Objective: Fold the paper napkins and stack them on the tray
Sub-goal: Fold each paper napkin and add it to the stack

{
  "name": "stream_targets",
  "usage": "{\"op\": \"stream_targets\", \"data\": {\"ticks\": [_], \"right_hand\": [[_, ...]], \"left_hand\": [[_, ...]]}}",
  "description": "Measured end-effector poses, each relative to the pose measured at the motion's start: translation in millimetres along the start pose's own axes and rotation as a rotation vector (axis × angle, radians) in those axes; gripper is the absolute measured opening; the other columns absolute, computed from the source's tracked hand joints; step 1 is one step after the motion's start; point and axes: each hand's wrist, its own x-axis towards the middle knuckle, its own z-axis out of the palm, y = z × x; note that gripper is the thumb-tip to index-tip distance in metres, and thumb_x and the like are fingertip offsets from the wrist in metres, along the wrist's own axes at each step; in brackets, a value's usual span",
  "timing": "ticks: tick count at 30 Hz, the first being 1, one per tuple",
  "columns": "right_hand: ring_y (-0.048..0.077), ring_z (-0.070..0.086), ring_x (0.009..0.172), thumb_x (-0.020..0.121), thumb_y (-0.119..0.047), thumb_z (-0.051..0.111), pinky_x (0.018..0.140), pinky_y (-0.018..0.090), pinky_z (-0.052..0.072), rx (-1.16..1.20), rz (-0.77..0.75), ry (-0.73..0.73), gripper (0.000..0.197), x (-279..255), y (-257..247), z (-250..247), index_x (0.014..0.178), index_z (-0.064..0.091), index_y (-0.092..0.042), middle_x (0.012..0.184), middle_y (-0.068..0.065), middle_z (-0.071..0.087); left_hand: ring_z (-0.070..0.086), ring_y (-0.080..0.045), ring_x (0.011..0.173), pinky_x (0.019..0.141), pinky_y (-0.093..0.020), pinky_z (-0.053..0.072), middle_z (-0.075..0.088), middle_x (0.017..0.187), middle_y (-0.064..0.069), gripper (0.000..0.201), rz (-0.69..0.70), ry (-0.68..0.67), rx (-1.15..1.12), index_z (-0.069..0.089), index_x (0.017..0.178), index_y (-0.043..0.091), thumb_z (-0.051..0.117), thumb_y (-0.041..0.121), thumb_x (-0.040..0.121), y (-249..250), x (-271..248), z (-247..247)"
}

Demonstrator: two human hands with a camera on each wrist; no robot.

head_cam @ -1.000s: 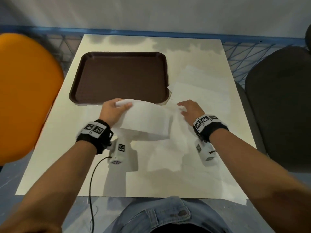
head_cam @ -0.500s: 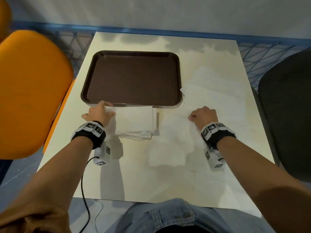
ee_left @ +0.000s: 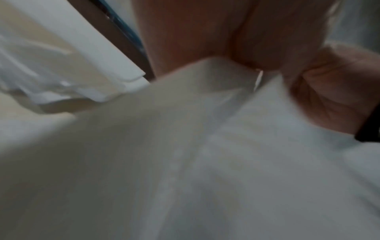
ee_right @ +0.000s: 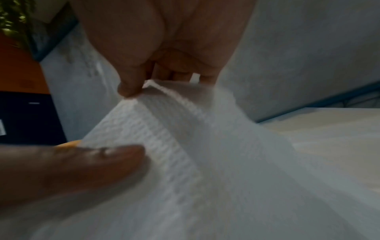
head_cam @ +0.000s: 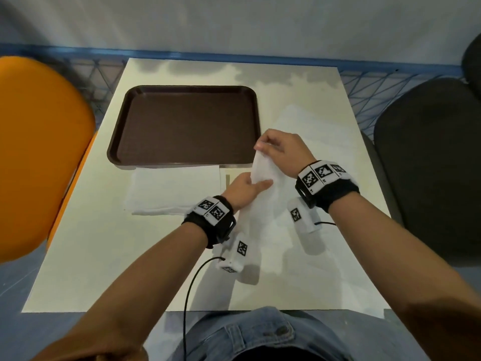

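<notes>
I held a new napkin [head_cam: 263, 178] up in my pinching right hand [head_cam: 283, 149] and left hand [head_cam: 244, 190], and next I should fold it flat

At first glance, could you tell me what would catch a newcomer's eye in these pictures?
Both hands lift a white napkin near the table's middle, the right hand pinching its top corner and the left hand holding it lower. Behind them lies a brown tray, a folded napkin resting just in front of it.
</notes>
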Motion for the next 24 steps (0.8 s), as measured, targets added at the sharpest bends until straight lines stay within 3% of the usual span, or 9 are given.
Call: {"op": "stream_targets", "data": {"ticks": [2,5,7,10,12,16,18,21,24], "right_hand": [[0.016,0.050,0.109,0.095,-0.031,0.050,0.097,0.034,0.038,-0.064,0.087,0.145,0.022,-3,20,-5,0.110,0.062,-0.019,0.112,-0.002,0.063],[0.025,0.035,0.133,0.096,-0.044,0.041,0.111,0.040,0.028,0.032,0.346,0.237,0.048,-16,48,-11,0.136,0.043,-0.018,0.141,0.005,0.045],[0.026,0.036,0.134,0.097,-0.050,0.032,0.109,0.034,0.027,0.180,0.556,0.171,0.059,-24,63,-8,0.142,0.031,-0.013,0.147,0.008,0.036],[0.026,0.047,0.119,0.090,-0.066,0.027,0.101,0.035,0.034,0.312,0.743,0.068,0.074,-31,77,5,0.143,0.029,-0.014,0.143,0.009,0.042],[0.025,0.053,0.112,0.085,-0.070,0.033,0.100,0.041,0.040,0.407,0.773,0.040,0.077,-34,83,11,0.141,0.031,-0.016,0.133,0.006,0.051],[0.022,0.053,0.083,0.088,-0.065,0.038,0.074,0.031,0.042,0.364,0.823,-0.078,0.061,-41,87,13,0.115,0.051,-0.012,0.098,0.006,0.057],[0.023,0.052,0.082,0.088,-0.065,0.038,0.074,0.028,0.038,0.178,0.824,-0.168,0.067,-46,91,16,0.113,0.057,-0.006,0.102,0.009,0.061],[0.025,0.056,0.090,0.086,-0.054,0.053,0.077,0.028,0.040,0.064,0.791,-0.206,0.056,-50,94,21,0.117,0.056,-0.008,0.111,0.009,0.061],[0.028,0.057,0.103,0.086,-0.035,0.063,0.085,0.030,0.044,-0.014,0.746,-0.125,0.047,-48,95,16,0.123,0.054,-0.007,0.121,0.010,0.059]], "left_hand": [[0.066,-0.025,0.085,0.083,-0.037,0.054,0.068,0.097,-0.007,0.008,-0.019,0.060,-0.116,0.064,0.093,0.015,0.057,0.018,0.093,1,2,2],[0.063,-0.020,0.081,0.075,-0.027,0.051,0.067,0.095,-0.007,0.012,-0.017,0.145,-0.255,0.063,0.101,0.008,0.053,0.011,0.095,5,2,-6],[0.063,-0.021,0.085,0.080,-0.029,0.052,0.066,0.100,-0.007,0.017,-0.011,0.169,-0.299,0.062,0.108,0.005,0.051,0.010,0.095,7,0,-10],[0.064,-0.022,0.090,0.083,-0.032,0.051,0.065,0.106,-0.010,0.017,-0.025,0.196,-0.361,0.061,0.109,0.005,0.051,0.010,0.095,8,-3,-13],[0.064,-0.018,0.084,0.075,-0.027,0.052,0.066,0.101,-0.007,0.017,-0.039,0.219,-0.410,0.061,0.109,0.005,0.051,0.011,0.096,8,-5,-12],[0.062,-0.016,0.079,0.067,-0.026,0.050,0.065,0.092,-0.004,0.020,-0.097,0.301,-0.443,0.058,0.113,0.004,0.049,0.013,0.097,1,-9,-11],[0.060,-0.019,0.081,0.073,-0.030,0.047,0.063,0.099,-0.008,0.025,-0.155,0.359,-0.354,0.057,0.116,0.003,0.046,0.016,0.098,-6,-9,-13],[0.056,-0.025,0.092,0.081,-0.033,0.043,0.059,0.109,-0.013,0.036,-0.220,0.381,-0.193,0.054,0.122,0.000,0.039,0.023,0.099,-12,-11,-14],[0.052,-0.026,0.099,0.085,-0.032,0.040,0.056,0.112,-0.013,0.041,-0.213,0.403,-0.178,0.051,0.126,-0.001,0.034,0.028,0.102,-10,-12,-20]]}}
